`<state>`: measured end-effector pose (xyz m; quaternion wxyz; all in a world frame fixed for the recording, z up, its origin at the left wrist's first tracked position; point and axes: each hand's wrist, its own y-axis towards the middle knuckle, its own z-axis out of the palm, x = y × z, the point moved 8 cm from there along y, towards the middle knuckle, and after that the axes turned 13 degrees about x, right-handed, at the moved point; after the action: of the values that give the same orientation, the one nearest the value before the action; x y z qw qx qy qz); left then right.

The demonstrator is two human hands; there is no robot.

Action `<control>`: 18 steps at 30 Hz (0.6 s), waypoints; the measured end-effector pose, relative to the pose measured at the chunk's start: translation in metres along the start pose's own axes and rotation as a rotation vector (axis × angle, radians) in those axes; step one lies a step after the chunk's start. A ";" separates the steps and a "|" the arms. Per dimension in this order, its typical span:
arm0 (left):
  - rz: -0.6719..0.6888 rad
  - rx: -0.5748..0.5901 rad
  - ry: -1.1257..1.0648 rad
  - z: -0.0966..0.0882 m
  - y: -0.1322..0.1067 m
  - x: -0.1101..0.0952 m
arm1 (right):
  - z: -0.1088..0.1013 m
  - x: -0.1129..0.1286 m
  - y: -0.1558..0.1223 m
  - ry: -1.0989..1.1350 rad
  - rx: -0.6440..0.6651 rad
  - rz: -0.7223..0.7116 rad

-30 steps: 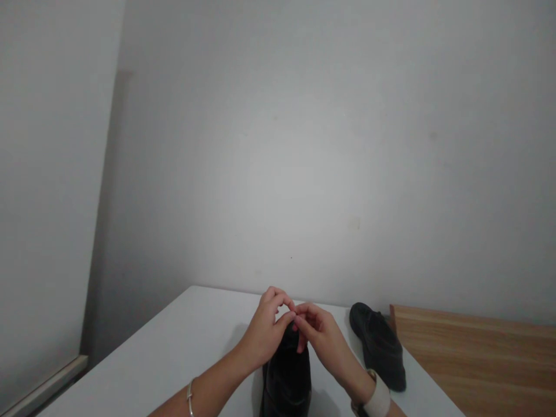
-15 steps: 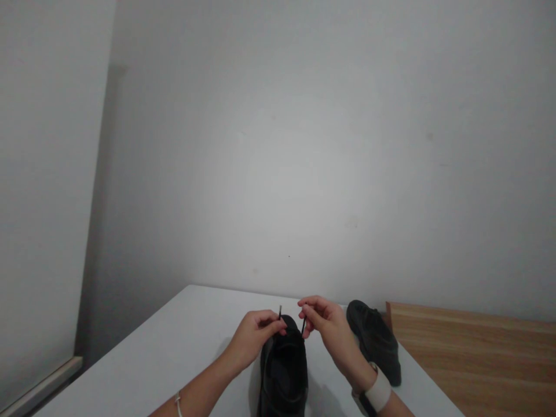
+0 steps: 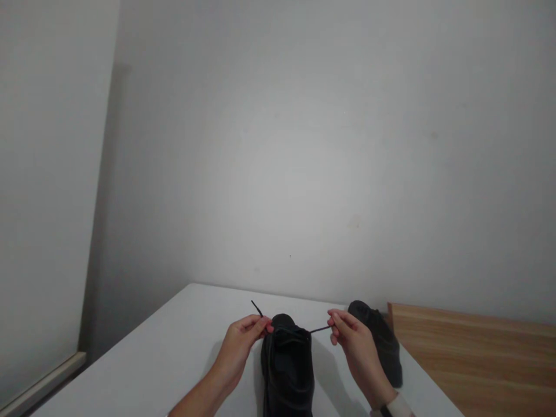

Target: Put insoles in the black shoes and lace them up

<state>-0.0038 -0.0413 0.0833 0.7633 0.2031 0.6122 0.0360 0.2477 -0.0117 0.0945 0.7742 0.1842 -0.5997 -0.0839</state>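
Note:
A black shoe (image 3: 286, 370) stands on the white table (image 3: 174, 353) right in front of me, toe pointing away. My left hand (image 3: 238, 344) is closed in a pinch on the left end of its black lace (image 3: 257, 308), whose tip sticks up and out to the left. My right hand (image 3: 351, 341) pinches the right lace end (image 3: 320, 330), drawn out sideways from the shoe. The hands are on either side of the shoe's front. A second black shoe (image 3: 382, 341) lies just behind my right hand.
A wooden tabletop (image 3: 478, 359) adjoins the white table on the right. A plain grey wall rises close behind the tables, with another wall and a pale skirting strip (image 3: 43, 385) at the left.
My hands were together over the shoe's front, pinching the lace. They have since moved apart to either side, drawing the two lace ends outward.

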 end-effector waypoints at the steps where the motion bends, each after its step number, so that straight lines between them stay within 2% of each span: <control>1: -0.007 0.008 0.018 0.003 0.002 -0.002 | 0.007 0.005 0.001 -0.017 0.023 -0.011; 4: -0.030 0.071 0.116 0.020 0.012 -0.010 | 0.038 0.025 0.000 -0.111 0.162 -0.050; 7: -0.040 0.185 0.204 0.042 0.021 -0.016 | 0.074 0.046 -0.005 -0.262 0.332 -0.084; 10: -0.022 0.301 0.305 0.060 0.023 -0.018 | 0.099 0.060 -0.009 -0.478 0.405 -0.144; 13: -0.002 0.331 0.374 0.066 0.022 -0.018 | 0.112 0.065 -0.009 -0.628 0.419 -0.203; 18: 0.004 0.347 0.359 0.066 0.019 -0.019 | 0.119 0.065 -0.008 -0.669 0.463 -0.258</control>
<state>0.0582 -0.0473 0.1191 0.5959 0.3226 0.7347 -0.0325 0.1519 -0.0643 0.1753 0.4584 0.3893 -0.7928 -0.0986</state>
